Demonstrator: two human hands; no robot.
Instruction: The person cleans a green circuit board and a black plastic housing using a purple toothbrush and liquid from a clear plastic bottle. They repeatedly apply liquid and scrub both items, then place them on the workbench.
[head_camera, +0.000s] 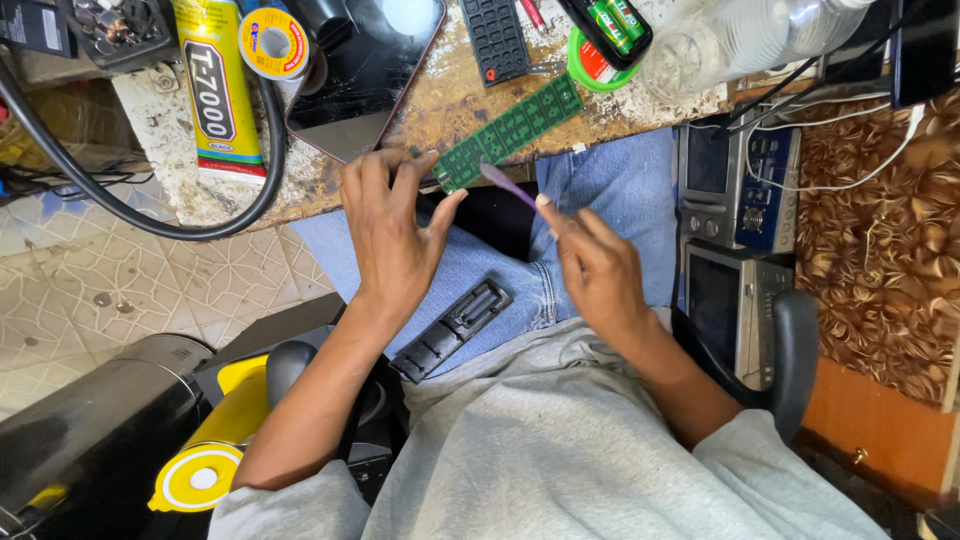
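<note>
Left hand (392, 232) loosely pinching the green circuit board (508, 131), right hand (597, 268) closed around a purple brush (507, 184)

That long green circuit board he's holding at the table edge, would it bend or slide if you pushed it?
The circuit board looks thin and flat, so probably stiff and light. It lies partly on the table, so a push would likely slide it. The left hand pins one end, perhaps for that reason.
</note>
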